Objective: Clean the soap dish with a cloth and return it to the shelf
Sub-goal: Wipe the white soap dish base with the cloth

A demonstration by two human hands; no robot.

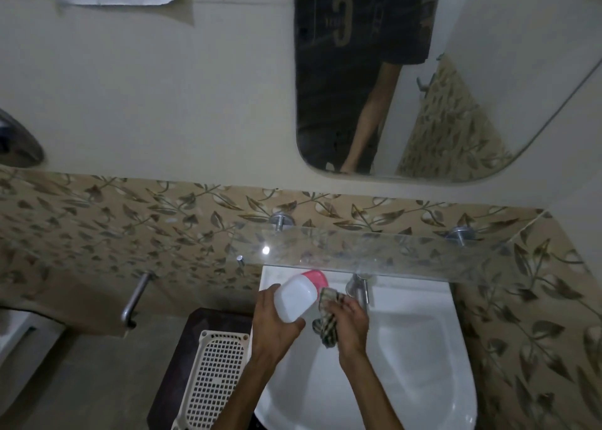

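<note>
My left hand (272, 327) holds the soap dish (298, 296), a white rounded box with a pink part at its far end, tilted over the back left of the sink. A striped, crumpled cloth (327, 319) is gripped in my right hand (351, 323) and touches the dish's right side. The glass shelf (374, 253) runs along the wall just above the sink, on two metal pegs, with nothing standing on it.
A white sink (407, 364) lies below my hands, with a chrome tap (360, 288) at its back. A white perforated basket (215, 374) sits on a dark stand to the left. A metal bar (135, 299) juts from the wall. A mirror (423, 87) hangs above.
</note>
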